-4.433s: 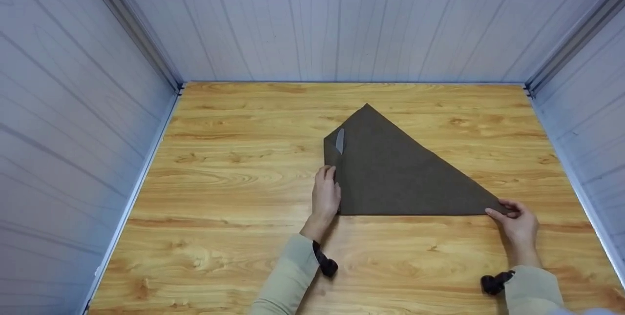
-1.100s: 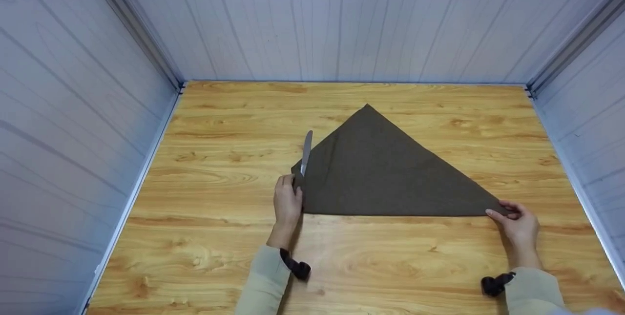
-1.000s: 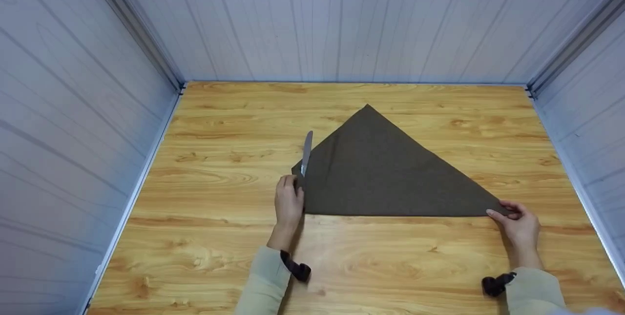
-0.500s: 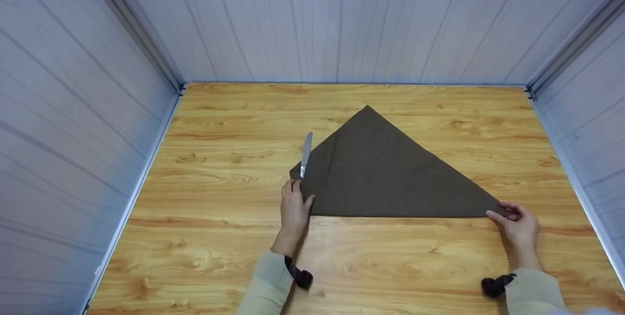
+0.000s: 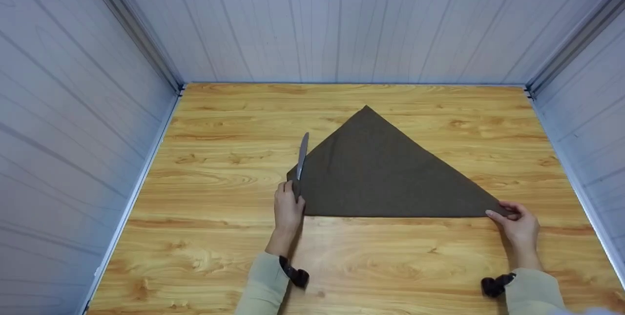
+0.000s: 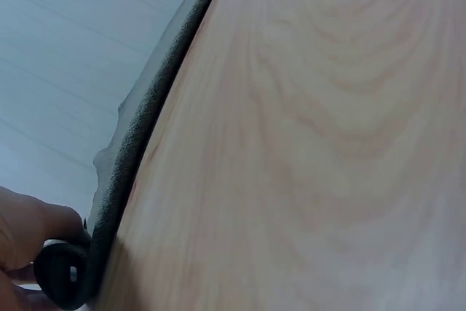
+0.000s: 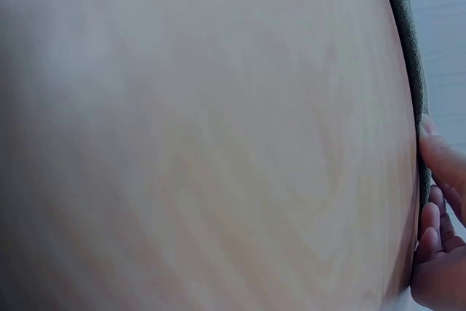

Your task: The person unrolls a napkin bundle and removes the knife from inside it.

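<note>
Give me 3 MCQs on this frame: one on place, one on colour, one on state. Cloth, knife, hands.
1. Where does the knife lie?
A. at the cloth's left end
B. at the cloth's far tip
C. by the right hand

2. What colour is the cloth?
A. white
B. dark brown
C. red

3. What is the right hand doing?
A. lying flat on bare wood
B. lifted clear of the table
C. pinching the cloth's right corner

Answers:
1 A: the blade sticks out beyond the rolled left end, which the left hand grips.
2 B: the triangle is dark brown against the light wooden table.
3 C: thumb and fingers close on the right point.
</note>
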`<state>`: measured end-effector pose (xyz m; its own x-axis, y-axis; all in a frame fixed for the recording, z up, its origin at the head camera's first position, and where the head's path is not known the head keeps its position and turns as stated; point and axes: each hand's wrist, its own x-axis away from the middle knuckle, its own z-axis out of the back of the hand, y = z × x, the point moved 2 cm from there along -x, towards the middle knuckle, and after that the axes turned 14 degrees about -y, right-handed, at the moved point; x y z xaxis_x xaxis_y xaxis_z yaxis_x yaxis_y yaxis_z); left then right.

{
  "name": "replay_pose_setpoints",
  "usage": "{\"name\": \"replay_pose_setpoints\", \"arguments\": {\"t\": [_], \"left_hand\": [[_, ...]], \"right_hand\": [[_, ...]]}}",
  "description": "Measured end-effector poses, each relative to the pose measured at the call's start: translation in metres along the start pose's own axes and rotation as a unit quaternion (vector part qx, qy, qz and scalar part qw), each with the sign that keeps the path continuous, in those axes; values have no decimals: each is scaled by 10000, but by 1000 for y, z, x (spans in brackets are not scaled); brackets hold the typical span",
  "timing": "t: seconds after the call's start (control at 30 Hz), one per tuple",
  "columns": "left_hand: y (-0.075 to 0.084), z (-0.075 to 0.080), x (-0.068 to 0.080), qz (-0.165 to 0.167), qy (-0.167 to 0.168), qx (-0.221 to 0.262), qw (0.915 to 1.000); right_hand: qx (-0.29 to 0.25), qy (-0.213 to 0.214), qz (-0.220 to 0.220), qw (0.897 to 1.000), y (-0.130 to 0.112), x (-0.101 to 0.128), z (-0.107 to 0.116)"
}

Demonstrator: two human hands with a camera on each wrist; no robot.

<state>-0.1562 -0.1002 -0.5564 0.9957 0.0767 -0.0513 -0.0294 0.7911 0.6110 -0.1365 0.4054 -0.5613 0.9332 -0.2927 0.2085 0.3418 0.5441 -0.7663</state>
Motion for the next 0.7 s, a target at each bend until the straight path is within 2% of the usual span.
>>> {"name": "replay_pose_setpoints", "arguments": {"t": [0.2, 0.43, 0.7], "left_hand": [[-5, 6, 0, 128, 65, 137, 9998], [-16, 17, 0, 155, 513, 484, 9974], [-27, 26, 2, 325, 471, 554, 9968]], "right_hand": [[114, 36, 92, 9999, 0, -1, -2], [182, 11, -19, 9998, 0, -1, -1], [106, -37, -111, 9999, 3, -2, -1]]}}
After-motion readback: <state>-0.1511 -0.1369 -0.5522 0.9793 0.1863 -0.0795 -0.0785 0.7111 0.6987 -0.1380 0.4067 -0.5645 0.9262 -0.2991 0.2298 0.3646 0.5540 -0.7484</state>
